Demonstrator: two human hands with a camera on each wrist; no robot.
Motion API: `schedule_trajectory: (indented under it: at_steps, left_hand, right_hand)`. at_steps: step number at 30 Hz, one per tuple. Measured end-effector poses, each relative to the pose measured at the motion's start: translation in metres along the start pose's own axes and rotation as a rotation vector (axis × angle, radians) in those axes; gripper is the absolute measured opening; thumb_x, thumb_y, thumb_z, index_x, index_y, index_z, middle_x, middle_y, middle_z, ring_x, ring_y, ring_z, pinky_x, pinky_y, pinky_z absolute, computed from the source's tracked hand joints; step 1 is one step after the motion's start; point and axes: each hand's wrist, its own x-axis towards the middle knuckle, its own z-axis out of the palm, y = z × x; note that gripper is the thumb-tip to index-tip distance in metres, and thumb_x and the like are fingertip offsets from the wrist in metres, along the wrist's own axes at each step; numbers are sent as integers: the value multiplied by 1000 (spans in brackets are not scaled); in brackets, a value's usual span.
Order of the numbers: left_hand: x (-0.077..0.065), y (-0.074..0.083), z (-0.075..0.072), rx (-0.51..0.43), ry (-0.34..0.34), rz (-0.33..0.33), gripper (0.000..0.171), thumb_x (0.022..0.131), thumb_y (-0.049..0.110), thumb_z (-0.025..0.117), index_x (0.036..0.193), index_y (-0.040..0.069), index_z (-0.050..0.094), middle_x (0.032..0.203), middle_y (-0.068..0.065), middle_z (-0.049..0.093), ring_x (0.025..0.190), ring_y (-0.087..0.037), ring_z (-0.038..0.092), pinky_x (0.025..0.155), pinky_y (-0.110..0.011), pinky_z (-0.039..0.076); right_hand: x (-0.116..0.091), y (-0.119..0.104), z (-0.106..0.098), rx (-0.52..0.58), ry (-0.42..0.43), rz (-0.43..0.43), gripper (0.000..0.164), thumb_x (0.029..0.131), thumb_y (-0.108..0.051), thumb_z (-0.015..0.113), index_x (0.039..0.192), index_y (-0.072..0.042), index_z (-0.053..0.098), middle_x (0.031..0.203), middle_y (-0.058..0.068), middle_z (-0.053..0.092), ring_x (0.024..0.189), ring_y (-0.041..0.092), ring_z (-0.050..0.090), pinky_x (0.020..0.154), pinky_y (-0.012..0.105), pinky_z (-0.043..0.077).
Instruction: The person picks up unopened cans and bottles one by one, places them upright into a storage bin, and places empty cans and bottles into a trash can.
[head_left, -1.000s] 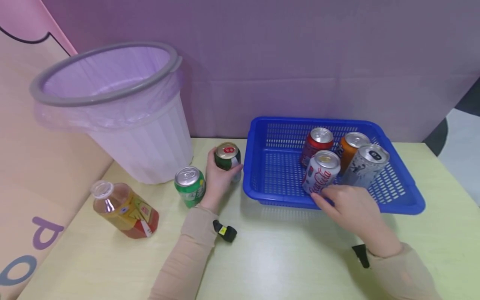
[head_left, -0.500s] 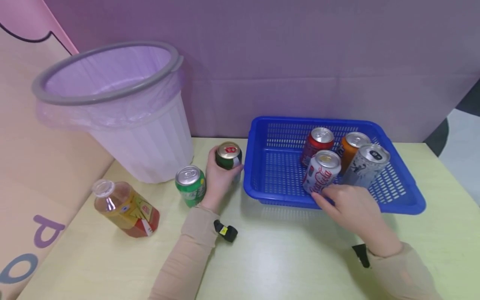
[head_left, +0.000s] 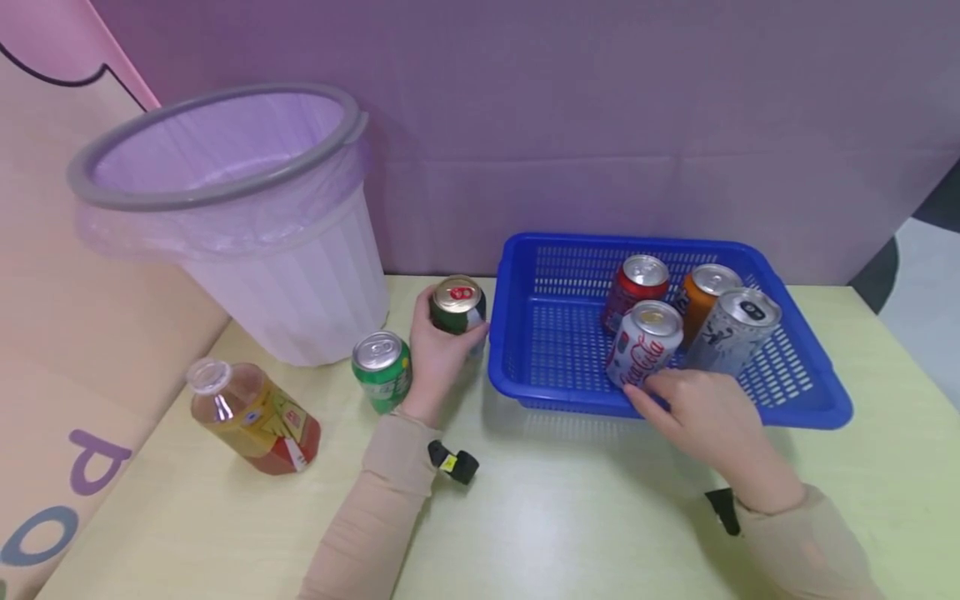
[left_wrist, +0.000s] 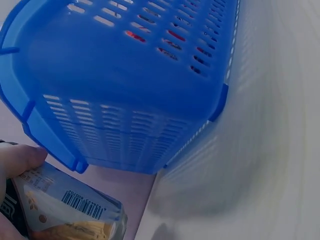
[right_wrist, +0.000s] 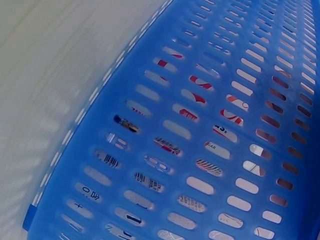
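Observation:
My left hand grips a dark green can with a gold lid, just left of the blue basket. In the left wrist view the can shows a barcode and a pale label, with its base clear of the table. The right hand holds the basket's front rim, fingers curled over it and fingertips partly hidden. Right behind those fingers stands a white Coca-Cola can. Only the basket's slotted wall shows in the right wrist view, with can labels behind it.
Also in the basket are a red can, an orange can and a tall silver can. A green can stands left of my left wrist. Farther left are a juice bottle and a lined white bin.
The left hand has raised the dark green can slightly, up and away from me. My right hand stays at the basket's rim, and the other cans have not moved.

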Motion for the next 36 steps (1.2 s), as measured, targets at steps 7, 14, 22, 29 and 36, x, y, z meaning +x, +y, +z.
schedule_trajectory:
  at_steps: [7,14,22,29,36]
  left_hand:
    - [-1,5,-1,-14,19,12,79,65,1,83,133,3,43,129,-14,54,123,-25,50,107,-36,36]
    - [-3,15,-4,-48,31,36,81,66,3,83,135,5,41,132,-11,53,125,-22,48,108,-36,33]
    - [-5,25,-8,-34,42,62,83,66,5,84,137,7,40,135,-9,51,127,-22,47,109,-37,33]
    - [-9,39,-12,-69,14,72,82,67,6,83,137,10,40,133,-6,52,125,-18,48,107,-34,37]
    - [-12,52,-18,-142,12,119,79,67,2,82,135,10,41,130,-7,54,120,-18,51,102,-33,41]
  right_hand:
    - [0,0,0,4,-2,2,45,90,-35,61,53,-23,39,50,-12,31,46,2,27,46,21,24]
    - [0,0,0,5,6,0,45,90,-35,60,53,-23,39,50,-12,32,46,2,27,46,21,24]
    - [0,0,0,11,13,-2,45,90,-35,60,53,-23,38,50,-12,32,46,2,27,46,21,24]
    - [0,0,0,11,25,-5,46,91,-36,59,53,-23,37,50,-13,30,45,2,26,45,21,24]
    - [0,0,0,16,23,-3,46,90,-35,60,53,-23,37,50,-13,30,45,2,26,45,22,24]
